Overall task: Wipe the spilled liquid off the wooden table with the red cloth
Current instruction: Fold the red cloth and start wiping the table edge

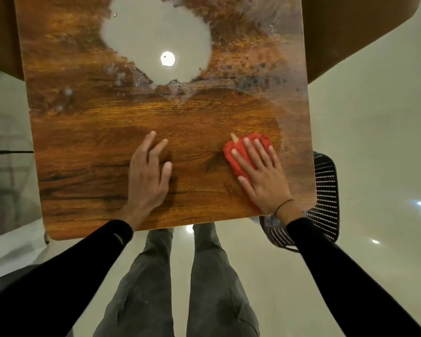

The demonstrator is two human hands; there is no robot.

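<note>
- The bunched red cloth [243,154] is pinned flat against the square, glossy wooden table [102,147] near its near right corner; it is pressed down by the right hand [260,173], whose fingers are spread and laid across the top of the cloth rather than curled round it; a thin dark band is worn at that wrist.
- The left hand [148,173] is rested palm-down and empty on bare wood near the middle of the near edge, its fingers loosely parted; the two hands are well apart.
- The pale, milky pool of spilled liquid [156,40] is seen at the far half of the table, with smeared droplets and a wet film trailing from it toward the right edge; a round lamp reflection is caught in it; the cloth is well apart from the pool.
- The step in hand is judged to be a wiping pass over the near right area; most of the spill appears not yet taken up.
- The next move is judged to call for the cloth to be pushed forward and leftward into the pool under steady downward pressure, with care that liquid is not driven over the far edge.
- No brand, label or legible writing is to be found; a black perforated plastic chair [326,186] beside the right corner bears none either.
</note>
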